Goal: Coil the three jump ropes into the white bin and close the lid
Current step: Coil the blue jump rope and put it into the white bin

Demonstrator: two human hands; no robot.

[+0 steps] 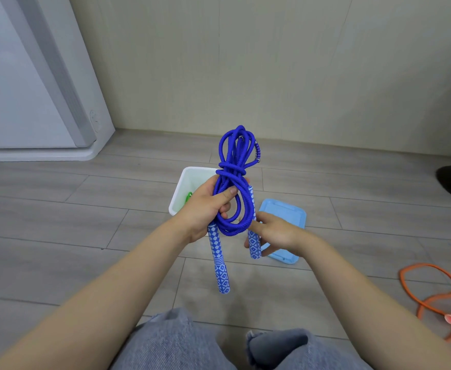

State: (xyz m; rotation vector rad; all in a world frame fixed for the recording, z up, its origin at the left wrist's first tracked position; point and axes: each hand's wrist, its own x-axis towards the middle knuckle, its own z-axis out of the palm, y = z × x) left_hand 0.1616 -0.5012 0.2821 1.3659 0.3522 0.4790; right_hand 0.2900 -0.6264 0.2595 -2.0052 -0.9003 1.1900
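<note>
Holding a bundled blue jump rope (pixel 235 180) upright, the left hand (pixel 205 209) has fingers and thumb curled round the gathered loops, one patterned handle hanging below its palm. The right hand (pixel 275 231), just beside it, pinches the second handle (pixel 253 244) between fingers and thumb. Head view: the white bin (pixel 189 180) stands open directly behind the left hand; a green item (pixel 188 196) shows inside, probably a first rope already stowed, though most is hidden. The light-blue lid (pixel 288 217) lies on the floor behind the right hand, not fitted. An orange jump rope (pixel 432 297) sprawls uncoiled, well apart to the right of the right hand. Assessment: blue rope wound but not binned; orange rope and lid closure outstanding.
</note>
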